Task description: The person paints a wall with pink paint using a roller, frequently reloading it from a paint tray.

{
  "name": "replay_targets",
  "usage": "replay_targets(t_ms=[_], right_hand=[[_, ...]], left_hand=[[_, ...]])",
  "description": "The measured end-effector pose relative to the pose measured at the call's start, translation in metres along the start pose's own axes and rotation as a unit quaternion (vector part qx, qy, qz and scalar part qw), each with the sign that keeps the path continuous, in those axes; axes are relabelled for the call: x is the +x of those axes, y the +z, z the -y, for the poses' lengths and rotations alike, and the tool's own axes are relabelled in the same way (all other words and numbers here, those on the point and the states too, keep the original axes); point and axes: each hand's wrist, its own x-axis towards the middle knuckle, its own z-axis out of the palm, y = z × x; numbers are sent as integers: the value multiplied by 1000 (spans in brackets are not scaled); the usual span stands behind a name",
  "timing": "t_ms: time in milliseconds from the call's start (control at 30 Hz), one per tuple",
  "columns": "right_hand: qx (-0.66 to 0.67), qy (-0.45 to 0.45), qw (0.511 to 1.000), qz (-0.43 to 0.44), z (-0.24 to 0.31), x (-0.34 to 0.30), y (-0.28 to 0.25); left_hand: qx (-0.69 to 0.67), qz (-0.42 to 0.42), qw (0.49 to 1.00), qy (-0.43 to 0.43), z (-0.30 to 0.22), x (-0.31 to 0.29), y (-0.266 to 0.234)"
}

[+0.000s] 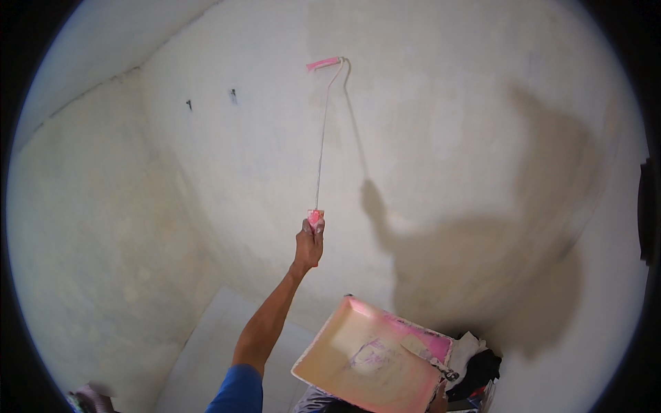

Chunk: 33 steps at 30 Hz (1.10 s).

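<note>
Left hand fisted on the pink handle of your paint roller, head high against the wall. Light, whippy wire shank; grip low. Right hand, barely visible, under the tilted paint tray.

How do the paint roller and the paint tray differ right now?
The paint roller is small and narrow, raised high against the wall on a long thin handle; the paint tray is broad and flat, low and tilted. The left hand grips the roller's handle; the tray's support is hidden. Both show pink.
</note>
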Motion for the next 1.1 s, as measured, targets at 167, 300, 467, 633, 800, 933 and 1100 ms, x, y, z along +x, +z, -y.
replay_targets(t_ms=[167,300,467,633,800,933,1100], right_hand=[[3,-33,999,-21,8,-27,29],[-4,-32,999,-29,33,-35,44],[-16,-14,999,-46,68,-36,49],[-17,-17,999,-39,76,-37,53],[-12,-26,999,-34,83,-39,55],[2,-37,999,-23,93,-45,60],[-5,-44,999,9,89,-40,55]], left_hand=[[14,-2,1000,22,-5,17,13],[4,31,999,-13,17,33,21],[-8,48,998,-36,33,15,35],[-28,38,998,-34,21,25,39],[-113,76,983,-126,-19,77,44],[-113,72,985,-109,-6,68,48],[-59,68,990,-111,47,9,42]])
